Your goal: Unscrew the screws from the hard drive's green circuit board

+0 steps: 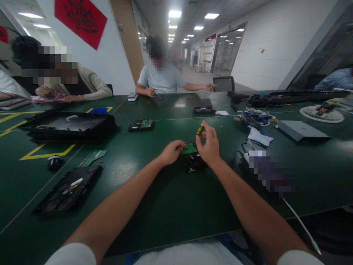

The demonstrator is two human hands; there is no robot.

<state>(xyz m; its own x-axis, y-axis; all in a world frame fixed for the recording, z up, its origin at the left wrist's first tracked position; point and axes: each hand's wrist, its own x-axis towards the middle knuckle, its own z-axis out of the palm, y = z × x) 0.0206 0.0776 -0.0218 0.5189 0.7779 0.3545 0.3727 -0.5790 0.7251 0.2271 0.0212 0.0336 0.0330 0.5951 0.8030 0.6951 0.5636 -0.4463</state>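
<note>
Nearby, the green tabletop (171,206) lay bare from its near edge to the hands. At ten o'clock sat an opened black drive (68,189). Centrally, the left hand (171,151) pinched the green circuit board (189,149), tilted up off the black hard drive (193,162), whose long axis ran toward twelve. The right hand (210,145) gripped a yellow-and-black screwdriver (200,129). Beyond, two seated people worked before a long corridor.

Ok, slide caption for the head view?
Left hand lifts green circuit board off black drive; right hand holds yellow-handled screwdriver.
</note>
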